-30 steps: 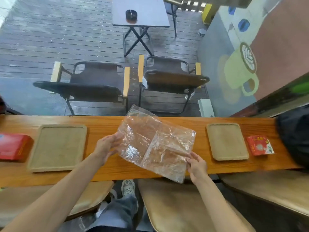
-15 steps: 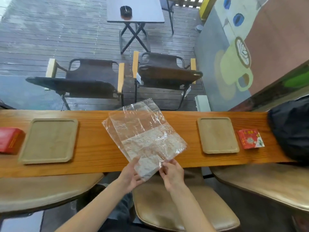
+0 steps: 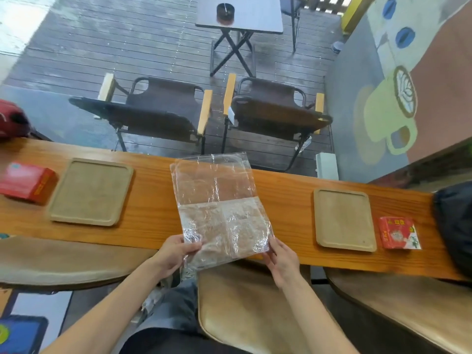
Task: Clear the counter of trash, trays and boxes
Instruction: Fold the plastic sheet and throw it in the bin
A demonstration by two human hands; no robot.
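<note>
**Plastic bag held ready over the counter**

Plastic bag (image 3: 219, 208) lies above the counter (image 3: 286, 200), its near corners pinched by the left hand (image 3: 173, 254) and right hand (image 3: 281, 259). It likely needs opening next, so trash, boxes and trays can be gathered.

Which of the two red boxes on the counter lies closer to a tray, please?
The red box at the right end, next to the right tray, with only a narrow strip of counter between. The left red box has a wider gap to the left tray.
</note>
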